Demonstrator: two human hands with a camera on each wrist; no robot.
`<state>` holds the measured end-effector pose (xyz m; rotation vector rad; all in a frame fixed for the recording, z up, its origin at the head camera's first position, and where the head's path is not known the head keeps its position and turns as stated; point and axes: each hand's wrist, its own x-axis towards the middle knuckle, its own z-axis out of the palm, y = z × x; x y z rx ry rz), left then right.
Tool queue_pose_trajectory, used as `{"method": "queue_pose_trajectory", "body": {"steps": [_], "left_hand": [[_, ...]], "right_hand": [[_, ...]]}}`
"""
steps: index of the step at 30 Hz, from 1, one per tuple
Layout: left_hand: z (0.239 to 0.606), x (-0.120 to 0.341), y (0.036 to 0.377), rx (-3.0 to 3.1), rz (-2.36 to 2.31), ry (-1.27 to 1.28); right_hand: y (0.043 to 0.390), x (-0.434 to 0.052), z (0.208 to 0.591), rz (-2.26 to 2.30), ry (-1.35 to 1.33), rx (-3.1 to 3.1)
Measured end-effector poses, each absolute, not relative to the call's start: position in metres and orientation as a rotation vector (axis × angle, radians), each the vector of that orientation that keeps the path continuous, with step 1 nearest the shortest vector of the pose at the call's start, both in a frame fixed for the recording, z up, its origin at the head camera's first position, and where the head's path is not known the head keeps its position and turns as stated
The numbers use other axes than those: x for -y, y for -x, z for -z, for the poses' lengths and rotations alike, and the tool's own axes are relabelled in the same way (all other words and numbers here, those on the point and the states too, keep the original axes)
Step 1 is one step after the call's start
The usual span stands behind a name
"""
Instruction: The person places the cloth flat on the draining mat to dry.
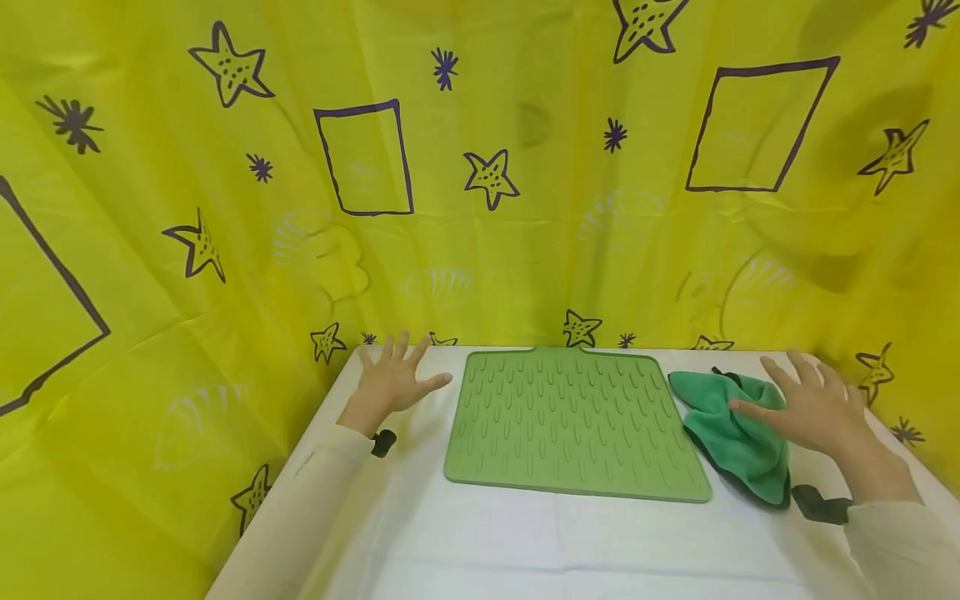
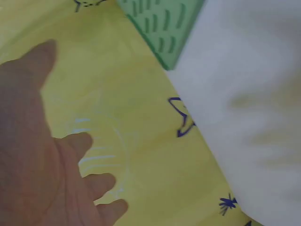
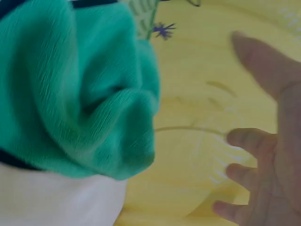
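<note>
A light green ribbed silicone mat (image 1: pixel 573 425) lies flat in the middle of the white table (image 1: pixel 525 533); one corner of the mat (image 2: pixel 162 23) shows in the left wrist view. A crumpled teal cloth (image 1: pixel 738 433) lies just right of it, and this cloth (image 3: pixel 80 94) fills the right wrist view. My left hand (image 1: pixel 393 375) hovers or rests over the table left of the mat, fingers spread, holding nothing. My right hand (image 1: pixel 813 404) is spread above the cloth's right side, thumb over the cloth; its fingers (image 3: pixel 254 141) are straight and empty.
A yellow curtain (image 1: pixel 480 167) printed with purple stars and squares walls in the table at the back and on both sides. Black wrist straps (image 1: pixel 821 504) sit at both cream sleeves. The table's near part shows bare white cover.
</note>
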<state>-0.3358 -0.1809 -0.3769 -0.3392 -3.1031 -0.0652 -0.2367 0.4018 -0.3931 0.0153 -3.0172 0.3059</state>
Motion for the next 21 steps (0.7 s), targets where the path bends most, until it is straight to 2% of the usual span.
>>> {"method": "queue_pose_trajectory", "body": {"steps": [7,12,21], "left_hand": [[0.372,0.171,0.322,3.027,0.198,0.416],[0.374,0.164,0.318,2.859,0.543,0.406],[0.395,0.144,0.324,2.576,0.986,0.334]], "right_hand": [[0.23,-0.388,0.389,-0.422,-0.088,3.038],[0.23,-0.377,0.383,-0.613,-0.137,3.01],[0.24,-0.36,0.385,-0.861,0.019,2.764]]}}
